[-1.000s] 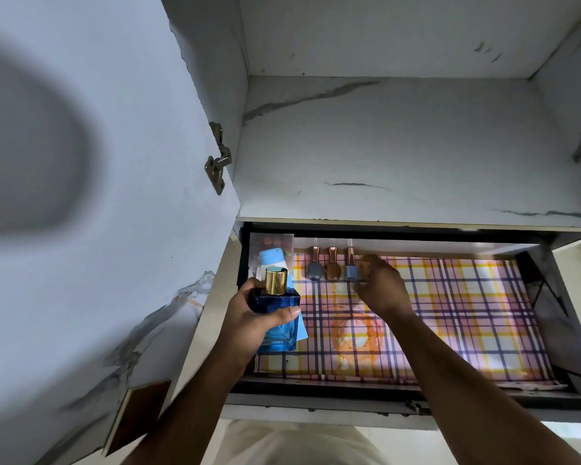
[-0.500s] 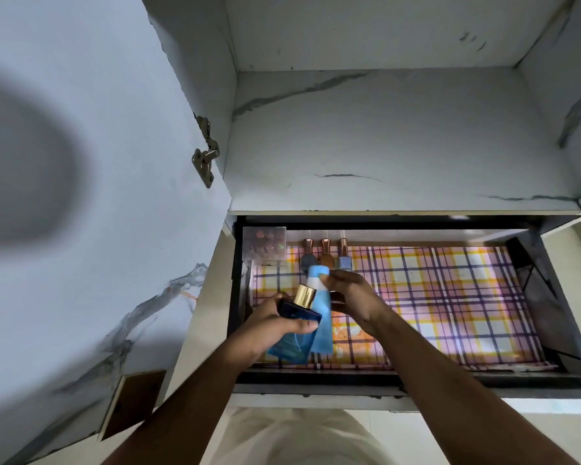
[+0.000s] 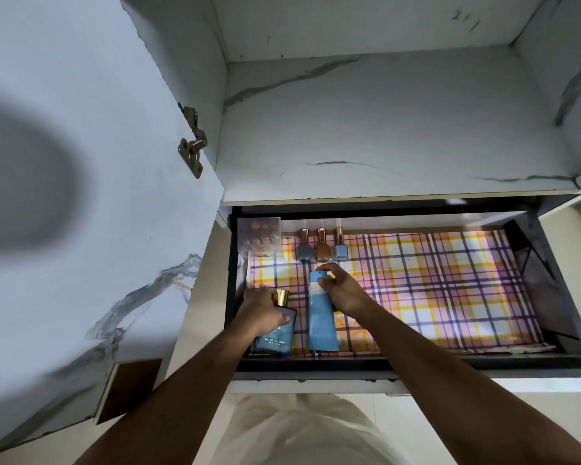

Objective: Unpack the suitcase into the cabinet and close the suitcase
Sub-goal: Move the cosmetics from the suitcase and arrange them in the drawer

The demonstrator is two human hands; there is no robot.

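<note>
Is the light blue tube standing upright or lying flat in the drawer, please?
Lying flat: the light blue tube stretches along the checked liner, cap pointing backward.

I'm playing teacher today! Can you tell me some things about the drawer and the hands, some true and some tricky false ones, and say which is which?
1. The left hand holds a dark blue cologne bottle with a gold cap. True.
2. The right hand holds the cap end of a light blue tube. True.
3. Five nail polish bottles stand at the back of the drawer. False: there are three nail polish bottles.
4. The drawer liner is plain white. False: it is a pink, yellow and purple plaid.
5. A clear box sits in the drawer's back left corner. True.
</note>
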